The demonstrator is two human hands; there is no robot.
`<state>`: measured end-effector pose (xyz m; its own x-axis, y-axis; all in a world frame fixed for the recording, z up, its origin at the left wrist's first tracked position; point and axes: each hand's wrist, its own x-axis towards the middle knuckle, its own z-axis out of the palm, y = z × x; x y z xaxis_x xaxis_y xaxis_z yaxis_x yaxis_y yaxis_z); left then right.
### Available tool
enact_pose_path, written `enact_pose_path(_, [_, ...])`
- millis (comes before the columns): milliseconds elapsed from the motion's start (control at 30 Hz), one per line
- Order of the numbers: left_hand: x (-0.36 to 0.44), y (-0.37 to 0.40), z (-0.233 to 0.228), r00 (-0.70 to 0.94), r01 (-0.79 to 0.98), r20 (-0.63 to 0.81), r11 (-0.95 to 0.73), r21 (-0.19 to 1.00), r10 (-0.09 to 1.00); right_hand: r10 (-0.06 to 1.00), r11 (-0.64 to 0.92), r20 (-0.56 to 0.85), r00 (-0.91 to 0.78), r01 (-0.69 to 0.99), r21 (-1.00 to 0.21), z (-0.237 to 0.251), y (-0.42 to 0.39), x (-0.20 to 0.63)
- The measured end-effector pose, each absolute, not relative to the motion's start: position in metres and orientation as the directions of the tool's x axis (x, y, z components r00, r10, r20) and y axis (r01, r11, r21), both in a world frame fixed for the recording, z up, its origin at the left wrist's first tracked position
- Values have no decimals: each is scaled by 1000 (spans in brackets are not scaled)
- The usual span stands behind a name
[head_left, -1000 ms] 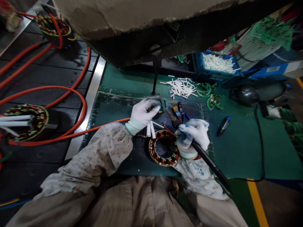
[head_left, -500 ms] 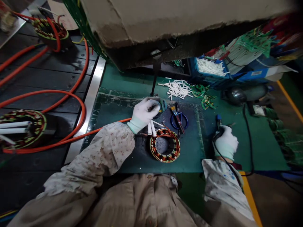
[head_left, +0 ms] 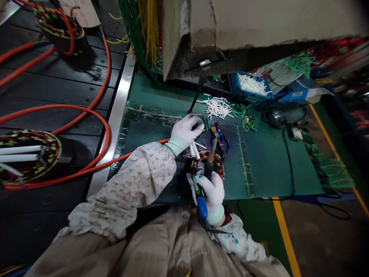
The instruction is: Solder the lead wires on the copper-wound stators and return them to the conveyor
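Note:
My gloved right hand (head_left: 212,192) grips a soldering iron (head_left: 211,156) and a blue marker (head_left: 201,202), held over a copper-wound stator ring (head_left: 219,162) on the green mat (head_left: 259,161). The iron's tip points up toward the blue-handled scissors (head_left: 219,139). My gloved left hand (head_left: 186,130) rests just beyond the stator, fingers closed on a small green part (head_left: 205,123). Two white sleeve tubes (head_left: 194,150) stick out from the stator below that hand.
A pile of white tubes (head_left: 218,107) and green wire pieces (head_left: 244,117) lie farther back; a blue bin (head_left: 250,86) holds more tubes. Orange cables (head_left: 86,111) loop over the dark conveyor at left, where another stator (head_left: 29,154) sits. A black cord (head_left: 290,165) crosses the mat.
My right hand came back from the mat's right side, where it reached the blue marker, to the stator. It now holds both marker and soldering iron. The left hand stayed put.

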<state>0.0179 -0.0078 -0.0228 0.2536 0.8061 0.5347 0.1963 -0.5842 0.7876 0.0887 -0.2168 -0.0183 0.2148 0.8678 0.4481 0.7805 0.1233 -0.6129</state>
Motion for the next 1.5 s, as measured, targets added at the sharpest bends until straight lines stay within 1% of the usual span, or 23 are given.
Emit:
enact_pose_path(67, [18,-8,-22,263,203,508,-562,802,820,863,139,493,110,886,-442,-18,-211,89])
enact_pose_path(133, [17,-9,-21,272,208,484,-542,814,832,868,156,493,61,909,-386,-16,-206,87])
enact_pose_path(200, [16,-9,-20,279,211,469,-530,822,838,847,158,517,125,869,-468,-13,-202,87])
enact_pose_path(300, [15,-10,-19,277,217,467,-528,821,840,709,166,616,343,768,-618,-5,-191,116])
enact_pose_path(333, [15,-10,-19,273,220,471,-531,818,839,662,116,619,422,758,-641,-2,-186,137])
enact_pose_path(367, [14,-10,-18,270,223,476,-535,815,837,627,-14,602,494,780,-625,0,-180,162])
enact_pose_path(400, [14,-10,-18,266,227,482,-540,810,835,615,-210,556,559,796,-568,2,-174,189])
enact_pose_path(467, [13,-10,-16,262,240,489,-547,802,832,663,-526,363,655,752,-398,1,-162,241])
enact_pose_path(533, [12,-10,-14,264,257,489,-549,795,831,719,-577,225,657,745,-333,-3,-148,278])
enact_pose_path(600, [11,-10,-12,270,274,494,-558,783,827,783,-499,220,582,798,-337,-9,-130,291])
enact_pose_path(733, [8,-9,-10,273,336,521,-588,736,809,879,-143,372,298,909,-391,-15,-71,278])
enact_pose_path(833, [7,-7,-7,273,383,525,-592,709,806,959,-47,252,133,946,-321,-15,-20,271])
enact_pose_path(900, [7,-7,-4,279,395,525,-594,701,804,985,-34,156,75,968,-249,-16,3,275])
enact_pose_path(967, [7,-8,-3,291,402,521,-596,695,803,991,-6,127,36,974,-227,-16,12,280])
enact_pose_path(1033, [8,-9,-5,301,399,513,-594,698,804,981,25,189,32,957,-290,-15,4,282])
enact_pose_path(1100, [8,-7,-11,296,384,495,-576,722,817,943,47,321,90,917,-397,-16,-19,278])
enact_pose_path(1200, [6,4,-17,304,318,411,-498,806,860,819,45,505,271,848,-528,-20,-67,261])
enact_pose_path(1300, [-2,10,3,438,152,396,-501,852,807,703,15,543,460,753,-657,-29,-105,247])
enact_pose_path(1367, [-7,-6,29,514,157,474,-622,767,715,673,-50,512,533,724,-688,-34,-117,245])
enact_pose_path(1400, [-7,-22,41,547,232,515,-710,664,660,669,-100,493,556,725,-682,-35,-119,245])
enact_pose_path(1433, [-6,-43,49,579,340,537,-780,526,614,665,-145,482,571,731,-666,-36,-119,245])
enact_pose_path(1467, [-2,-66,51,660,381,537,-850,364,526,671,-179,470,574,740,-648,-37,-117,245])
enact_pose_path(1500, [3,-89,48,773,347,485,-913,216,409,689,-190,461,559,754,-629,-38,-115,244])
